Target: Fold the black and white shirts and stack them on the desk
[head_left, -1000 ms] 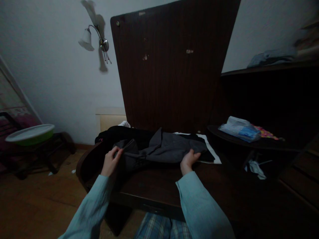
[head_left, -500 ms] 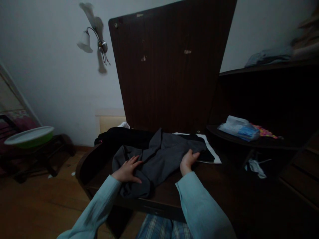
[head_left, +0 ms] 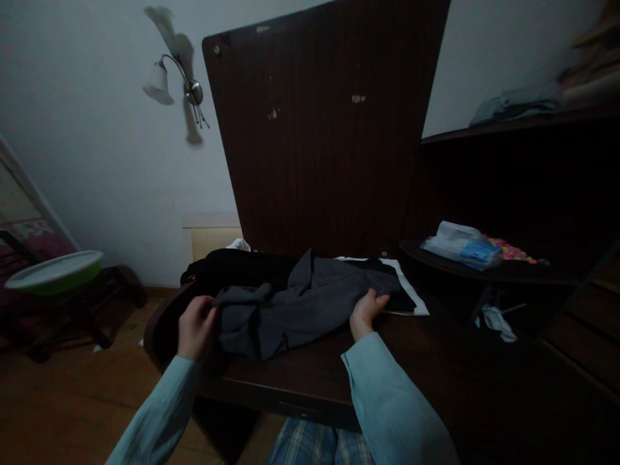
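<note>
A dark grey garment (head_left: 300,310) lies crumpled across the dark wooden tabletop (head_left: 271,381); its exact kind is hard to tell. My left hand (head_left: 196,328) pinches the garment's left end, fingers closed on the cloth. At its right side my right hand (head_left: 367,313) grips the near edge, thumb on top and the other fingers out of sight beneath. Behind the grey cloth lies black clothing (head_left: 237,266). A white sheet with a black middle (head_left: 411,297) sticks out from under the garment at the right.
Dark shelves stand at the right, one holding a blue and white plastic packet (head_left: 462,245) and a colourful item (head_left: 513,250). A tall dark board (head_left: 320,142) rises behind the table. Far left, a green basin with a pale lid (head_left: 58,272) rests on a dark stool.
My left hand has gone from lying spread on the garment to pinching its left end, further left. The cloth there is stretched leftward and its near lower fold has lifted. My right hand stays put.
</note>
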`<state>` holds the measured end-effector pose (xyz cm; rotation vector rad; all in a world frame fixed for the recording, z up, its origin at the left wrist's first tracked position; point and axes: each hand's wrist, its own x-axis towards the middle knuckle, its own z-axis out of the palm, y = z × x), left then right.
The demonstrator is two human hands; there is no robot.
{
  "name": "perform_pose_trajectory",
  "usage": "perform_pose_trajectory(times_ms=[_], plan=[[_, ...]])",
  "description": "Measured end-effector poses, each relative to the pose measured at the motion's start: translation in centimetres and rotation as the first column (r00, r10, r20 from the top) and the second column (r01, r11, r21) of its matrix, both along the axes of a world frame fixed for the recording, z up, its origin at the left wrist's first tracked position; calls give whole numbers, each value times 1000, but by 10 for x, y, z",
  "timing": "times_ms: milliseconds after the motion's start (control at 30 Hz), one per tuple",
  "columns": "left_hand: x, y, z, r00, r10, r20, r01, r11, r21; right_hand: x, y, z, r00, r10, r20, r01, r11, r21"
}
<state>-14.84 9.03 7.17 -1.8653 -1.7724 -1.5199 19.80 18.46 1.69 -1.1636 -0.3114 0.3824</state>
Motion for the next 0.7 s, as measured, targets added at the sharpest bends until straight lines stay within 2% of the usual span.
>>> perform_pose_trajectory(times_ms=[67, 133, 233, 300, 333, 400, 433, 467, 500, 567, 633, 700], plan=[[-13, -4, 8, 978, 181, 100, -196, 963, 184, -1, -1, 1, 1000, 13, 2, -13, 1000, -4], [-18, -9, 17, 949, 258, 180, -304, 901, 308, -2, -3, 4, 1000, 24, -1, -24, 1000, 7], [-7, -19, 29, 947, 229, 225, -309, 842, 443, -4, -7, 9, 1000, 15, -15, -14, 1000, 11], [9, -24, 35, 973, 156, 172, -218, 866, 450, -3, -8, 10, 1000, 9, -11, -9, 1000, -7], [18, -26, 37, 990, 93, 110, -129, 909, 396, -3, -8, 9, 1000, 10, -1, -10, 1000, -14], [35, -24, 37, 992, -105, -67, 114, 983, 148, -2, -7, 7, 1000, 15, 26, -14, 1000, -27], [41, -22, 34, 961, -224, -163, 223, 974, -29, -2, -6, 5, 999, 13, 36, -11, 999, -34], [44, -18, 30, 912, -329, -246, 282, 937, -205, -1, -5, 3, 999, 8, 46, -6, 999, -38], [46, -13, 24, 861, -400, -314, 282, 889, -360, 0, -4, 2, 998, 2, 56, 0, 999, -40], [41, -3, 8, 813, -422, -402, 133, 806, -577, 1, -3, 0, 998, -8, 63, 10, 999, -38], [30, 6, -9, 828, -372, -419, -34, 713, -701, 1, -2, 0, 998, -7, 57, 8, 1000, -30], [17, 12, -22, 848, -373, -376, -49, 651, -758, 1, -3, 3, 999, -1, 39, 1, 1000, -21]])
